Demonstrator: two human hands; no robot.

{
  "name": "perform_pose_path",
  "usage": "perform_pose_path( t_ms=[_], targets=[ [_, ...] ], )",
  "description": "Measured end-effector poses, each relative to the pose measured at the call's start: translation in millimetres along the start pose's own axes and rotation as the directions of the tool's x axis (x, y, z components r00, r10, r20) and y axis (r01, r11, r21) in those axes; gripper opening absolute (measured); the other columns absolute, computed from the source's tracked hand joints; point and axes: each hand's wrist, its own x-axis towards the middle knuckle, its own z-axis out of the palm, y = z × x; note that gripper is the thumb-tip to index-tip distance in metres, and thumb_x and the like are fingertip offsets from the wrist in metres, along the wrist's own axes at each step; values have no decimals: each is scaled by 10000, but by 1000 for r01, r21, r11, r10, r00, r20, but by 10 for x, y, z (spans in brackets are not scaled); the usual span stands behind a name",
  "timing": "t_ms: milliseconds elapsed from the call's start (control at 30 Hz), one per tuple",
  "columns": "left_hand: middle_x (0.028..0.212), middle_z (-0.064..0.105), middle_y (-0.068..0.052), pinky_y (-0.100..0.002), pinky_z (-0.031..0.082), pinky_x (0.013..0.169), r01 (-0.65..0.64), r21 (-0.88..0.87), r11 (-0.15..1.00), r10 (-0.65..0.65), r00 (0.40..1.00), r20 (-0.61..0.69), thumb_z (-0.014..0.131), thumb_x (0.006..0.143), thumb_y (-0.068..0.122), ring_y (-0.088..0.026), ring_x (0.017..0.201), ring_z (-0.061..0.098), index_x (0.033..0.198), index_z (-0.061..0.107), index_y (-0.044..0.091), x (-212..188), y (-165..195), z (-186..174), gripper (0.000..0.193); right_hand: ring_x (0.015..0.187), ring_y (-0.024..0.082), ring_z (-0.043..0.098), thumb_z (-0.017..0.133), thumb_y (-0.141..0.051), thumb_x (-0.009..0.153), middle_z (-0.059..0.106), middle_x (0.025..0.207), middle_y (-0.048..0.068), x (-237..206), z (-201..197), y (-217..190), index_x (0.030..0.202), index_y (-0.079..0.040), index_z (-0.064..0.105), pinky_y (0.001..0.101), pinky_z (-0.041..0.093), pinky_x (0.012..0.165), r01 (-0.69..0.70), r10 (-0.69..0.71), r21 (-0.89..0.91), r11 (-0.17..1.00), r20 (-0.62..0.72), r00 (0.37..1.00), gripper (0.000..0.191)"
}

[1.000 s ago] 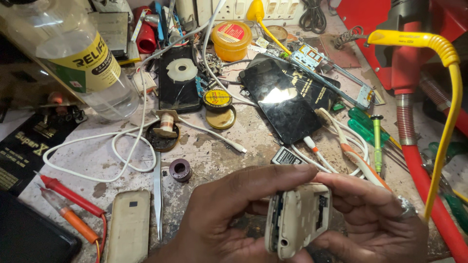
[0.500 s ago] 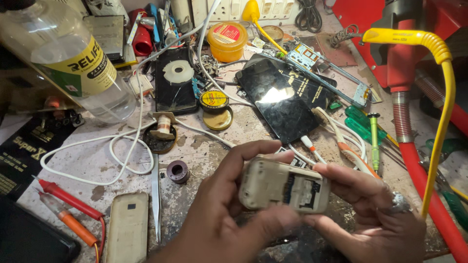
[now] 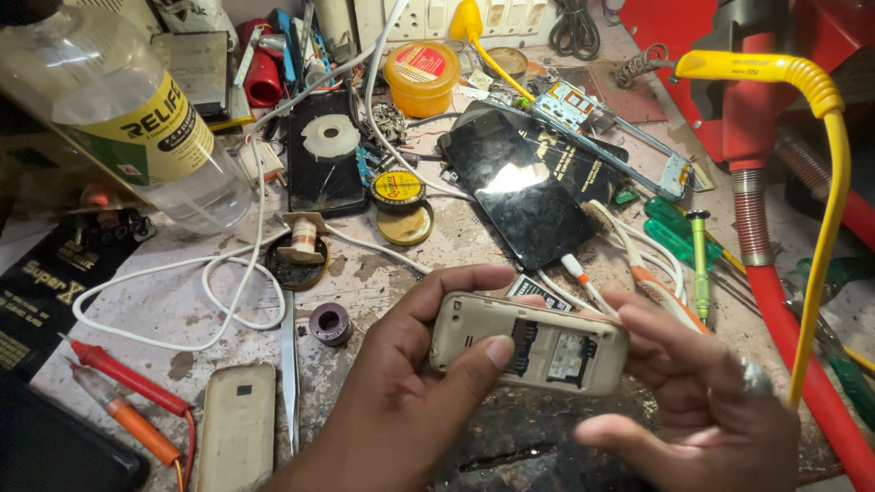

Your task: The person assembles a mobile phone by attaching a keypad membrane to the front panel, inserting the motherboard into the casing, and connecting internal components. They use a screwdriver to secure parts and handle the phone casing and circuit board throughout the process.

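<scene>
Phone (image 3: 529, 343) sits between both your hands, held level above the near edge of the counter (image 3: 401, 264), back side up. Its back cover is already off: the battery bay lies empty and the card slots are exposed. Your left hand (image 3: 410, 392) has a closed grip on the phone's left end, thumb pressed on the open back, fingers curled under the far edge. Your right hand (image 3: 702, 401) supports the right end with a looser grip, fingers spread, palm half open. A beige cover (image 3: 237, 424) lies flat on the counter, left of the phone and well apart from it. A dark tablet (image 3: 529, 196) lies beyond the phone, screwdrivers (image 3: 697, 251) to its right. Judgement: opening is done; work on the inside and reassembly remain.
</scene>
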Motion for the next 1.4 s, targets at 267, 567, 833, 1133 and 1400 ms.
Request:
perform_pose_path(
  t_ms=[267,567,833,1133,1400],
  targets=[
    [1290,693,-91,-284,526,1031,-50,23,998,46,987,151,603,978,33,-115,1203,649,1439,492,52,-85,37,12,475,1190,366,692,614,60,986,688,1279,351,-75,-331,190,1457,167,488,503,585,1005,-333,289,345,878,173,942,499],
    [1191,732,-93,-275,556,971,-48,100,994,31,986,163,650,983,38,-110,1113,672,1342,620,22,-74,23,-19,361,1181,360,705,617,109,957,698,1257,344,-102,-348,199,1392,182,541,478,578,968,-329,300,321,888,136,944,447],
    [1125,767,-86,-259,571,927,55,8,998,-56,984,168,695,942,29,-94,1046,697,1308,672,-9,-47,49,-103,369,1105,302,747,664,105,894,768,1192,290,-132,-369,117,1342,138,622,385,614,920,-245,245,-15,969,6,969,451],
    [1158,773,-124,-278,584,941,11,10,1000,-13,983,182,723,913,-27,-127,1077,711,1240,726,-50,-73,43,-96,328,1098,282,794,693,14,913,816,1117,234,-91,-148,-32,1155,41,729,400,657,955,-157,145,-133,979,-97,985,247],
    [1132,797,-161,-297,583,985,-109,59,992,100,985,137,759,885,-66,-159,1107,729,1189,750,-63,-89,-30,-68,304,1106,287,786,673,-11,943,804,1127,244,-90,-119,-48,1163,45,718,423,639,971,-123,118,-69,990,-79,990,231]
  ],
)
